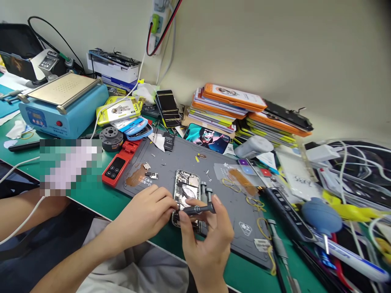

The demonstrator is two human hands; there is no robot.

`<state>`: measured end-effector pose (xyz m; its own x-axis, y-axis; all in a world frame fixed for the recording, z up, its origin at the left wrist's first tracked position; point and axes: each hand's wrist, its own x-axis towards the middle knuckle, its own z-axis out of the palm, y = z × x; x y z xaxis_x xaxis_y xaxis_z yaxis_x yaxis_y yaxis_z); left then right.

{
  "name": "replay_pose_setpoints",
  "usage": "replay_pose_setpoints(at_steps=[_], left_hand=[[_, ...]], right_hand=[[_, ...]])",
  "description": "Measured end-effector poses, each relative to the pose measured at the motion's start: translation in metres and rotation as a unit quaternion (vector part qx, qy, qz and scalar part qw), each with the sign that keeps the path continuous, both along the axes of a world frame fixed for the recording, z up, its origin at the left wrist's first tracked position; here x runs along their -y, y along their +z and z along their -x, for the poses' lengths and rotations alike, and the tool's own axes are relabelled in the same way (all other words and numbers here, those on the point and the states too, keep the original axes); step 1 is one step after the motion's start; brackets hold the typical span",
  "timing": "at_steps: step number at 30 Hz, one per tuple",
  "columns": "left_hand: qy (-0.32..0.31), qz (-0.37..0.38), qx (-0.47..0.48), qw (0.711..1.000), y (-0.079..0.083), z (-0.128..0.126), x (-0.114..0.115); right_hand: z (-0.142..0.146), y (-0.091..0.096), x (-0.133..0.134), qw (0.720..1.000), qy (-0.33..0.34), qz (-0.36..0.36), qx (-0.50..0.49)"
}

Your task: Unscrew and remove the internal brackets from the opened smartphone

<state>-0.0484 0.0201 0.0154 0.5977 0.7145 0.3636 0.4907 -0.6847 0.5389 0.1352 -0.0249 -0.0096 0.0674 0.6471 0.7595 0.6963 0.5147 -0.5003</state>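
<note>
An opened phone (187,188) lies back-up on a grey repair mat (232,203), its inner parts showing. My right hand (207,240) pinches a dark screwdriver (198,209) and holds it sideways over the phone's lower half. My left hand (146,213) is closed at the phone's left edge, fingertips meeting the screwdriver's tip end. Small loose parts (151,175) and screws lie on the mat to the left.
A blue heating plate machine (61,106) stands at the back left. Stacked phone-case boxes (232,108) line the wall. A red device (117,165), a blue air blower (320,215), tools, rubber bands and cables crowd the green table (100,199). Another person's forearm (27,209) rests at left.
</note>
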Motion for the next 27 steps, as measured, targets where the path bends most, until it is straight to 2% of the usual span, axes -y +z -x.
replay_pose_setpoints(at_steps=[2, 6, 9, 12, 15, 19, 27], left_hand=[[0.0, -0.002, -0.002, 1.0, 0.001, 0.0, 0.0], [0.006, 0.004, 0.0, 1.0, 0.001, 0.0, 0.0], [0.005, 0.025, 0.006, 1.0, 0.0, 0.002, -0.001], [0.0, 0.028, 0.004, 1.0, -0.001, 0.002, -0.002], [0.005, 0.031, 0.005, 0.999, 0.001, 0.001, -0.001], [0.018, 0.03, 0.011, 0.999, 0.004, -0.001, 0.0], [0.035, 0.03, 0.004, 0.999, 0.005, -0.002, 0.001]], right_hand=[[0.0, 0.002, -0.001, 1.0, -0.004, 0.008, -0.03], [0.001, 0.008, -0.003, 0.986, 0.026, 0.038, -0.161], [0.003, 0.011, -0.003, 0.979, 0.046, 0.042, -0.193], [0.002, 0.011, -0.002, 0.978, 0.066, 0.051, -0.193], [-0.003, 0.009, 0.001, 0.981, 0.046, 0.03, -0.188], [-0.012, 0.004, 0.007, 0.991, 0.019, 0.012, -0.132], [-0.015, -0.004, 0.009, 0.997, 0.031, 0.032, -0.063]])
